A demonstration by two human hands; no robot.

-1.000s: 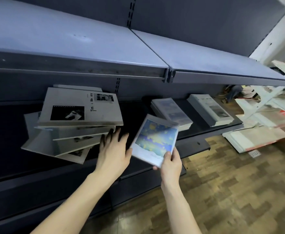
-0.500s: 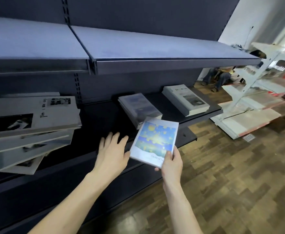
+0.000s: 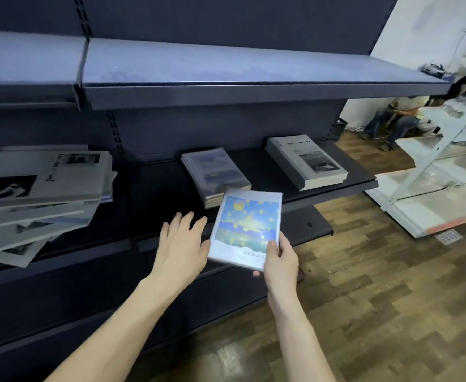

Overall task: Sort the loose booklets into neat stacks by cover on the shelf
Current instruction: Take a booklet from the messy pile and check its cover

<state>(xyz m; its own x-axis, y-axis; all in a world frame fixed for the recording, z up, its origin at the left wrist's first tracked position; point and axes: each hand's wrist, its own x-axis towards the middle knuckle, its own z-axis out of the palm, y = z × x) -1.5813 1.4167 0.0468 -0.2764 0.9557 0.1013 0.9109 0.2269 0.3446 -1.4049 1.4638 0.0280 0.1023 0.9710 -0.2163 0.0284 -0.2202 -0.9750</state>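
Note:
My right hand (image 3: 280, 260) grips the lower right corner of a booklet with a blue and yellow cover (image 3: 247, 227), held tilted in front of the dark shelf (image 3: 336, 188). Just behind it lies a neat stack of blue-cover booklets (image 3: 213, 172). Further right sits a neat stack of grey-cover booklets (image 3: 306, 161). A messy, fanned pile of grey booklets (image 3: 41, 194) hangs over the shelf edge at the left. My left hand (image 3: 182, 244) hovers flat with fingers spread, beside the held booklet's left edge.
An upper shelf (image 3: 226, 75) juts out overhead. Wooden floor (image 3: 378, 299) spreads to the right. White shelf parts (image 3: 433, 205) lie and lean on the floor at far right. A person (image 3: 402, 114) sits low in the background.
My view has swung right, so the messy pile slid to the left edge. The held booklet has moved right, close to the blue-cover stack. My left hand came away from the pile.

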